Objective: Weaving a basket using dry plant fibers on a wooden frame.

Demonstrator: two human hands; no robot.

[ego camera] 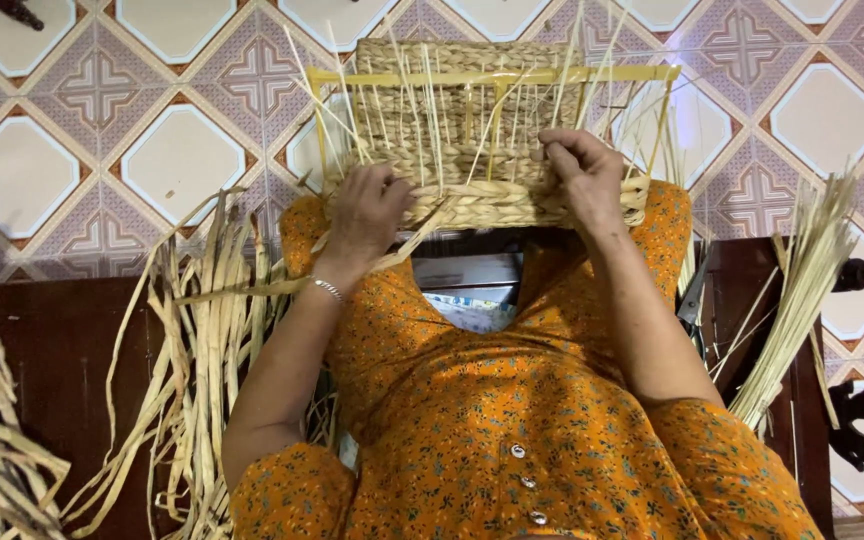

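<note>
A half-woven basket (472, 150) is held on the knees between both hands, its mouth turned away from the person toward the tiled floor (72, 120). A yellow frame (492, 75) spans the far edge, beyond the fingers. The long axis of the basket runs side to side, from one hand to the other; the loose upright stakes (432, 110) point away from the body and fan slightly outward.

To the outside of the left hand a large heap of dried straw strips (192, 370) lies over a dark wooden bench (42, 340); a smaller bundle (802, 290) stands outside the right hand.

The left hand (367, 215) is closed in a pinch on a flat weaving strand (252, 290), which trails back past the wrist and its thin bracelet (329, 290). The right hand (582, 175) is curled over the woven rim (492, 205), fingers pressed into the stakes.

In judgement, the step in hand is a row of weaving. It is done well if the strand is kept taut and flat, each stake is held firm while the strand is passed, and each pass is packed tight against the finished braid.
</note>
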